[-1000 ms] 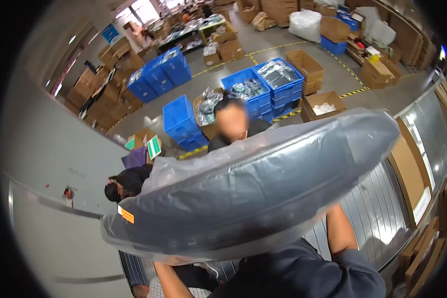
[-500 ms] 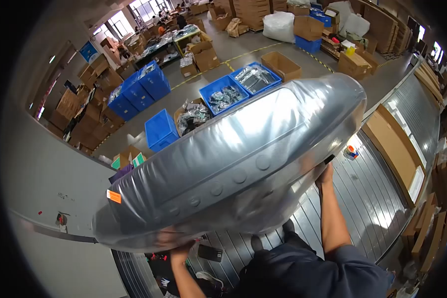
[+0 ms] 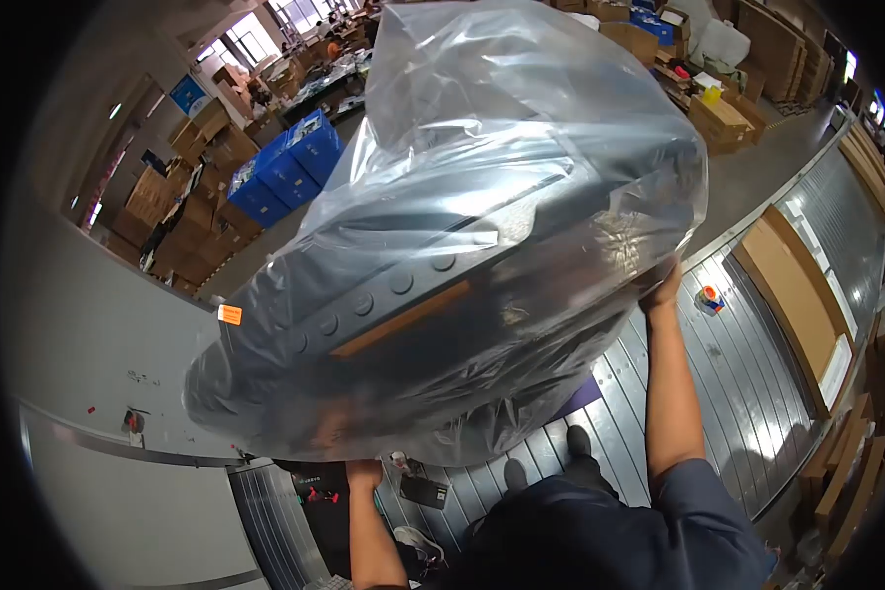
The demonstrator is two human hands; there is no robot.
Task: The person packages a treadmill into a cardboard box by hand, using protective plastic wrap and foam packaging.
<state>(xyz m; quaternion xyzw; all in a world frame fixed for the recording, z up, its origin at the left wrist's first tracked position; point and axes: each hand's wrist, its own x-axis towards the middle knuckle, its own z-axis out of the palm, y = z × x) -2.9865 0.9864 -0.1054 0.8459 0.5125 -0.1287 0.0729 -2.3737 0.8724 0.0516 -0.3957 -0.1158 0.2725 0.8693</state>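
A large dark, long object wrapped in a clear plastic bag (image 3: 442, 285) is held up across the middle of the view, with round knobs along its side and an orange label near its left end. My left hand (image 3: 364, 474) grips its lower left part, the fingers seen dimly through the plastic. My right hand (image 3: 662, 290) grips the lower edge at the right end, its fingers partly hidden behind the bag. Loose plastic stands up above the object.
Below is a slatted metal surface (image 3: 718, 364) with a roll of tape (image 3: 709, 299) on it. An open flat carton (image 3: 792, 305) lies at the right. Blue crates (image 3: 285, 167) and stacked cardboard boxes (image 3: 202, 221) stand at the back left. A grey panel (image 3: 108, 344) is on the left.
The wrapped object has tilted and risen in view, showing more of its underside. Loose plastic now billows up at its top and hides the crates behind. Both hands still hold it.
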